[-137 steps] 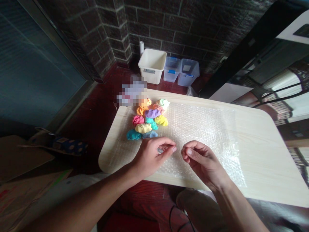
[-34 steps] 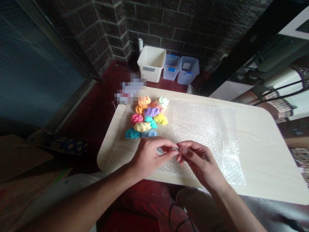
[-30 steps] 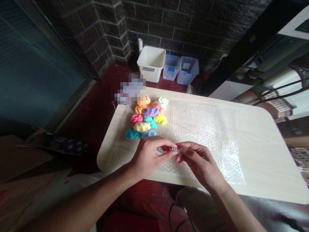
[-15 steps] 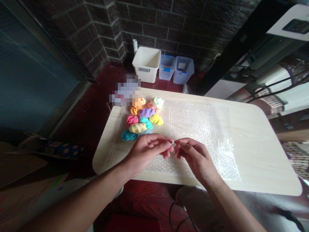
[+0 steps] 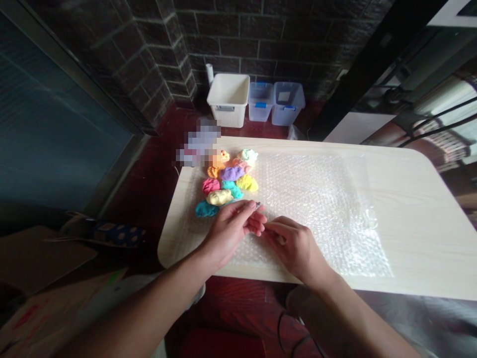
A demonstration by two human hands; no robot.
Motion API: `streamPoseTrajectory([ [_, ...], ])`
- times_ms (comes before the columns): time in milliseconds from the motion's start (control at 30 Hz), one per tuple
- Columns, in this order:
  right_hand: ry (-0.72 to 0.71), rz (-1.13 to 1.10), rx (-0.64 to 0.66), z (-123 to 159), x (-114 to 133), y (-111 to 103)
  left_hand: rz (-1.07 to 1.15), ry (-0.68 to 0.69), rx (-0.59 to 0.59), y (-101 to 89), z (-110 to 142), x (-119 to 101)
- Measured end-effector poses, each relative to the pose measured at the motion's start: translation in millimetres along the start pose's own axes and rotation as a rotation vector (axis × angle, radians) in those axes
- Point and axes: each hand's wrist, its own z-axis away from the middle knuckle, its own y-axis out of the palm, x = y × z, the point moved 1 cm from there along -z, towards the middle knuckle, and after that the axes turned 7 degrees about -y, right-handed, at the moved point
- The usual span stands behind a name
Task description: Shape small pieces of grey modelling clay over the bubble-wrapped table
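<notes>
Pinched between my left thumb and index finger is a small greyish piece (image 5: 258, 204), too small to make out fully. My left hand (image 5: 231, 228) is closed on it, the other fingers curled below. Close beside it, my right hand (image 5: 296, 243) has its thumb and fingers pressed together, tips near the left fingers; what they hold, if anything, is hidden. Several soft, clay-like lumps lie left of my hands, among them a purple lump (image 5: 231, 173), a yellow lump (image 5: 247, 183), a cream lump (image 5: 219, 197) and a teal lump (image 5: 206, 209). Under my hands spreads bubble wrap (image 5: 316, 199).
The pale wooden table (image 5: 417, 214) has rounded corners. Beyond its far edge stand a white bin (image 5: 227, 109) and two clear boxes, one a blue-latched box (image 5: 288, 104), against a dark brick wall. Cardboard (image 5: 40, 258) lies at the left on the floor.
My right hand has turned and dropped slightly below the left fingertips, its fingers closing together. The left hand has tilted up with the greyish piece. The view has shifted slightly.
</notes>
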Motion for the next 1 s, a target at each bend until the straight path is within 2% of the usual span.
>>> streamPoseTrajectory([
  [233, 0.034, -0.014, 0.103, 0.8, -2.2, -7.5, 0.071, -0.029, -0.030, 0.3, -0.2, -0.9],
  [1000, 0.057, 0.023, 0.092, -1.4, 2.6, -6.5, 0.070, -0.041, -0.013, -1.5, -0.9, 0.0],
])
